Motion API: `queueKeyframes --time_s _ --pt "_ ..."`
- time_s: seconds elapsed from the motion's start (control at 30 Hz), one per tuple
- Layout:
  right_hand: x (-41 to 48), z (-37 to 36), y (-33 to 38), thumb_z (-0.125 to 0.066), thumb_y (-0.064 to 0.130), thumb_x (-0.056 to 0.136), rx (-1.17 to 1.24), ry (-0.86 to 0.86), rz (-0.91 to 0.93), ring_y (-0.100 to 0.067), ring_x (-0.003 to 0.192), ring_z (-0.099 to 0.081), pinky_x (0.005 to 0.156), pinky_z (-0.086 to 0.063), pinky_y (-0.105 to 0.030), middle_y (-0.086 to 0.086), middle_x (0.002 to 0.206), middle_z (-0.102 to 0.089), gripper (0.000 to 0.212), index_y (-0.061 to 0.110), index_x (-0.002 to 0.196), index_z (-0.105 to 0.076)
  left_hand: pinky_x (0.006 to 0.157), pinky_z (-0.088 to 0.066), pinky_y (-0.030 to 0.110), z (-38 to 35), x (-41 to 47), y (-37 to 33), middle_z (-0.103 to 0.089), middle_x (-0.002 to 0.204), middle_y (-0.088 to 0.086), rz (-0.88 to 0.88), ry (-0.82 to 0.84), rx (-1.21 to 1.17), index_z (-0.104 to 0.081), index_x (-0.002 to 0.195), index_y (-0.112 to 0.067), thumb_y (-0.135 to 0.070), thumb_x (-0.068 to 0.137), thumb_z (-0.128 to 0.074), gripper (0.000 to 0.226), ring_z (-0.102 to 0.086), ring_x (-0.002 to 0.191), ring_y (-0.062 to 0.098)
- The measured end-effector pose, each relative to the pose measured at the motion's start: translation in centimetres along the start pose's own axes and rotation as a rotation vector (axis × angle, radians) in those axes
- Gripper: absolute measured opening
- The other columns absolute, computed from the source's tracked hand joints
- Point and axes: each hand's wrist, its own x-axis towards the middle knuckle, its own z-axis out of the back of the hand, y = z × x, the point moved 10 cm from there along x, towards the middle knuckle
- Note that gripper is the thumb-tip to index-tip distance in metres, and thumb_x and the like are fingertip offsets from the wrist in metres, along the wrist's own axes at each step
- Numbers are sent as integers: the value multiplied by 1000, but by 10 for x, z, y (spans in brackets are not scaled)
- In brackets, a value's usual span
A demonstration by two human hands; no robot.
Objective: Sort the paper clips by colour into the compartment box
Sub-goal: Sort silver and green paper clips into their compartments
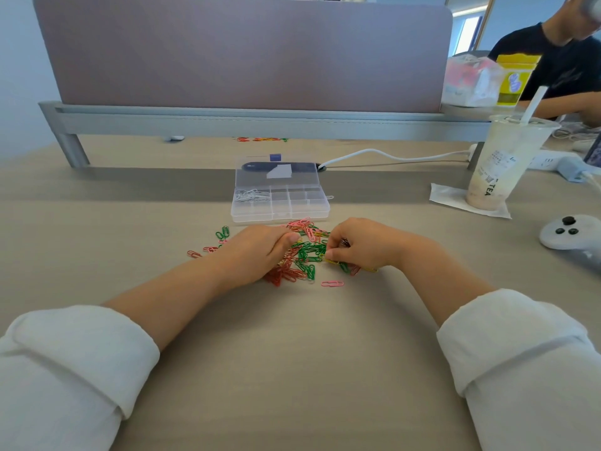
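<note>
A pile of red, green, pink and yellow paper clips (304, 255) lies on the desk in front of me. Behind it stands the clear compartment box (279, 203) with its lid open; white clips (252, 195) fill its far-left compartment. My left hand (257, 252) rests curled on the left side of the pile, its fingertips hidden. My right hand (361, 244) sits on the right side of the pile and pinches a yellow clip (331, 260) between thumb and finger. A single pink clip (332, 283) lies apart, nearer to me.
A milk tea cup (507, 164) with a straw stands on a napkin at the right. A grey controller (569, 234) lies further right. A desk divider (244, 53) rises behind the box, with a white cable (390, 156) beneath it. Another person (559, 60) sits at the far right.
</note>
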Motion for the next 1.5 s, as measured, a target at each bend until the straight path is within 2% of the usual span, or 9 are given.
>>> queueKeyframes --time_s 0.17,0.43,0.6,0.73,0.93,1.1,1.17,1.3,1.5 --pt "-1 1 0 -48 27 96 -46 -7 -1 -15 82 -47 72 -33 -21 0 90 -54 26 9 104 -64 68 -31 26 -2 -1 1 -45 68 -16 -30 12 -38 -42 75 -28 -27 99 -30 28 -44 68 9" --pt "1 -4 3 -33 36 100 -64 45 -4 -13 60 -38 55 -30 -21 -1 66 -41 42 16 63 -38 56 -35 21 6 -5 -2 -46 53 -9 -87 15 -13 -65 84 -31 -38 86 -60 9 -47 55 4" --pt "-1 0 4 -34 42 98 -2 31 -19 -15 61 -39 54 -31 -21 -2 66 -41 42 9 75 -46 69 -49 25 1 -6 -1 -67 73 -2 -49 84 28 -70 89 -27 -37 81 -67 13 -60 67 9" --pt "-1 1 6 -37 43 97 5 16 -5 -18 64 -40 54 -30 -21 -3 68 -43 41 9 76 -48 52 -33 9 0 -4 -1 -45 52 -14 -63 72 102 -67 86 -22 -33 86 -62 12 -44 52 2" --pt "-2 0 6 -40 34 98 34 -7 -5 -17 73 -43 58 -34 -25 4 72 -44 29 14 77 -45 60 -38 19 -4 -3 5 -56 65 -10 -33 136 104 -52 79 -26 -30 87 -59 11 -50 63 7" --pt "-1 3 9 -43 27 98 163 -48 16 -16 67 -46 59 -39 -25 3 69 -49 17 13 91 -49 57 -36 21 0 -5 11 -47 61 -10 2 161 95 -56 74 -27 -23 79 -64 11 -42 57 5" --pt "0 3 9 -43 22 98 233 -61 16 -14 61 -47 54 -41 -22 4 66 -50 10 17 91 -50 57 -37 23 4 -4 10 -46 59 -10 5 103 95 -61 82 -27 -23 80 -63 5 -43 57 7" --pt "2 -1 16 -41 19 98 211 -59 57 -14 72 -53 64 -47 -24 5 79 -55 22 26 95 -62 61 -32 23 11 -1 -3 -38 54 -15 -62 -20 228 -60 116 -34 -24 89 -53 30 -38 55 6" --pt "2 0 13 -58 26 90 132 -49 60 -11 77 -49 68 -39 -23 17 71 -48 13 20 94 -69 68 -40 25 8 0 3 -52 72 -8 -34 5 258 -67 104 -29 -33 87 -54 22 -48 73 13"
